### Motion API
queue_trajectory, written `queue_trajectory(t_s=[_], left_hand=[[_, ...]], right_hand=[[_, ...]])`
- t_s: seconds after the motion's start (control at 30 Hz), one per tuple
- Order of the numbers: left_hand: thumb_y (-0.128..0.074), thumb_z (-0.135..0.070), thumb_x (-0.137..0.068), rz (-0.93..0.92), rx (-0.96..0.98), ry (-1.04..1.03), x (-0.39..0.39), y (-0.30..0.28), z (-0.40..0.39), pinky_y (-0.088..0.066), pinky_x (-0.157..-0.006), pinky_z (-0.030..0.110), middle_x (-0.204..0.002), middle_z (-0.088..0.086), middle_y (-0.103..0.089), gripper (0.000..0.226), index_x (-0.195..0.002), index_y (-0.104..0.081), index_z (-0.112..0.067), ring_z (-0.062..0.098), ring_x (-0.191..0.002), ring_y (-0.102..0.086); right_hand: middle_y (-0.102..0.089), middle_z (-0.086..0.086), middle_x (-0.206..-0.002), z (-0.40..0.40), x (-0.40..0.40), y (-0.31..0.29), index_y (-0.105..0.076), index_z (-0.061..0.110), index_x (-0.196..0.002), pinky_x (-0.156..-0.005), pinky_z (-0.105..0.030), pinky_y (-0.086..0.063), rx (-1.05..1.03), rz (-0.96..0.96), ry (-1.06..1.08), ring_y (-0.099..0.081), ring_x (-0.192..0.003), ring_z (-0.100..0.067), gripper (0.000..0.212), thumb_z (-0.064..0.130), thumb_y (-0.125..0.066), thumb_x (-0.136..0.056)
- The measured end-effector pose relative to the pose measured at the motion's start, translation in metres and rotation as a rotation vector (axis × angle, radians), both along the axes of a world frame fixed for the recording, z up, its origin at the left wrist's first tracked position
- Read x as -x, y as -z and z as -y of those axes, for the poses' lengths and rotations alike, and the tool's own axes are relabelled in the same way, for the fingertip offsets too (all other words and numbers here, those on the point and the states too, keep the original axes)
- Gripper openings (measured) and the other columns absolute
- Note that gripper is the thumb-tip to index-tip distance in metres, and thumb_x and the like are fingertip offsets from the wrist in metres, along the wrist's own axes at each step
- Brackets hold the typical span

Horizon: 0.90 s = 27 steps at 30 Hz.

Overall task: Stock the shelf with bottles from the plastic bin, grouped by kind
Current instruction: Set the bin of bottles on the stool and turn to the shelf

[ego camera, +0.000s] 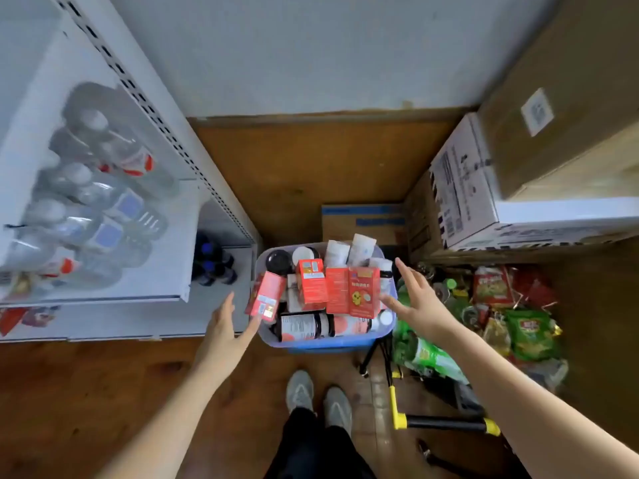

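From the head camera, your left hand [224,326] and right hand [416,299] reach down with fingers spread wide, holding nothing, flanking the bin [321,342] on the floor, likely to choose a bottle. Red boxes [313,285] top the bottles [304,324]. The shelf [103,299] stands left, clear bottles [86,188] already grouped.

A blue plastic bin [321,342] sits on the wooden floor [103,392], packed with red boxes [359,292], dark bottles [304,326] and white bottles [359,248]. Both hands reach toward it with fingers spread: the left hand [224,330] at its left edge beside a tilted red box [266,295], the right hand [415,299] at its right edge. Left stands a white shelf [173,243] holding clear bottles [103,188]. Snack bags [529,333] and cardboard boxes [466,188] lie to the right.
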State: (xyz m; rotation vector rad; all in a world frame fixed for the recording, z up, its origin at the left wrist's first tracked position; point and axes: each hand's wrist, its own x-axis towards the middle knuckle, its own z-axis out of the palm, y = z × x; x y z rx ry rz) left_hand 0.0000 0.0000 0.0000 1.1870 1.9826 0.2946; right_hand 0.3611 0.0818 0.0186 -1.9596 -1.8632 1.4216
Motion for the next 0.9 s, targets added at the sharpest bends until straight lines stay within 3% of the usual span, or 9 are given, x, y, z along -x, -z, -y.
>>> queue_trajectory(t_s=[0.2,0.3,0.37,0.53,0.6,0.7,0.8,0.83,0.9], left_hand=[[-0.047,-0.062,-0.089,0.287,0.085,-0.241,-0.002,0.051,-0.037,-0.032,-0.107,0.036,-0.158,0.003,-0.027,0.077,-0.153,-0.008,-0.047,0.019,-0.143,-0.032],[-0.047,-0.053,-0.095,0.354,0.08,-0.222,-0.005,0.065,-0.042,-0.033,-0.098,0.029,-0.137,-0.014,-0.045,0.069,-0.153,-0.008,-0.048,0.01,-0.128,-0.042],[-0.043,-0.051,-0.098,0.362,0.071,-0.211,-0.007,0.072,-0.048,-0.03,-0.099,0.028,-0.123,-0.027,-0.043,0.065,-0.154,-0.009,-0.045,0.003,-0.121,-0.038],[-0.033,-0.056,-0.1,0.328,0.045,-0.17,-0.005,0.084,-0.059,-0.03,-0.111,0.04,-0.155,-0.016,-0.028,0.06,-0.154,-0.009,-0.044,0.01,-0.138,-0.033],[-0.043,-0.049,-0.098,0.368,0.041,-0.146,-0.007,0.087,-0.059,-0.039,-0.105,0.035,-0.144,-0.017,-0.04,0.063,-0.153,-0.015,-0.043,0.009,-0.131,-0.044],[-0.054,-0.043,-0.095,0.373,0.038,-0.077,-0.005,0.097,-0.061,-0.052,-0.097,0.032,-0.123,-0.021,-0.054,0.068,-0.154,-0.021,-0.037,-0.001,-0.111,-0.058],[-0.058,-0.04,-0.093,0.372,0.033,-0.07,0.0,0.106,-0.06,-0.054,-0.087,0.02,-0.119,-0.02,-0.054,0.071,-0.154,-0.021,-0.038,-0.004,-0.105,-0.058],[-0.059,-0.038,-0.094,0.376,0.042,-0.066,0.0,0.108,-0.061,-0.052,-0.083,0.015,-0.12,-0.017,-0.054,0.072,-0.154,-0.02,-0.038,-0.004,-0.104,-0.057],[-0.063,-0.034,-0.093,0.369,0.051,-0.064,-0.001,0.11,-0.062,-0.049,-0.081,0.015,-0.127,-0.008,-0.051,0.077,-0.155,-0.017,-0.038,0.001,-0.106,-0.055]], right_hand=[[-0.011,0.008,-0.164,-0.02,-0.002,0.059,0.005,0.052,-0.151,-0.12,-0.053,-0.022,0.157,-0.135,0.083,-0.008,-0.151,-0.016,0.106,0.071,-0.065,-0.074],[-0.02,0.015,-0.161,-0.021,-0.002,0.079,0.008,0.062,-0.146,-0.119,-0.052,-0.026,0.164,-0.234,0.084,-0.02,-0.149,-0.01,0.112,0.076,-0.07,-0.067],[-0.022,0.018,-0.16,-0.025,-0.001,0.084,0.01,0.06,-0.146,-0.119,-0.05,-0.027,0.165,-0.273,0.101,-0.023,-0.147,-0.007,0.114,0.075,-0.071,-0.067],[-0.019,0.018,-0.159,-0.033,0.008,0.086,0.012,0.05,-0.151,-0.121,-0.042,-0.023,0.144,-0.308,0.116,-0.02,-0.146,-0.002,0.116,0.065,-0.071,-0.072],[-0.021,0.015,-0.161,-0.033,0.009,0.089,0.012,0.049,-0.151,-0.119,-0.039,-0.025,0.146,-0.318,0.119,-0.024,-0.146,-0.004,0.12,0.068,-0.072,-0.068],[-0.016,0.019,-0.159,-0.034,0.008,0.089,0.011,0.044,-0.153,-0.117,-0.03,-0.025,0.166,-0.335,0.135,-0.021,-0.144,0.0,0.118,0.056,-0.074,-0.073],[-0.013,0.029,-0.146,-0.033,0.007,0.091,0.012,0.04,-0.154,-0.104,-0.007,-0.029,0.165,-0.354,0.15,-0.019,-0.134,0.01,0.111,0.039,-0.072,-0.081],[-0.013,0.03,-0.144,-0.036,0.006,0.091,0.013,0.039,-0.154,-0.105,-0.007,-0.03,0.185,-0.357,0.153,-0.018,-0.133,0.011,0.113,0.04,-0.072,-0.08],[-0.012,0.028,-0.147,-0.039,0.007,0.091,0.014,0.041,-0.153,-0.116,-0.026,-0.027,0.212,-0.349,0.143,-0.018,-0.139,0.006,0.12,0.05,-0.075,-0.074]])
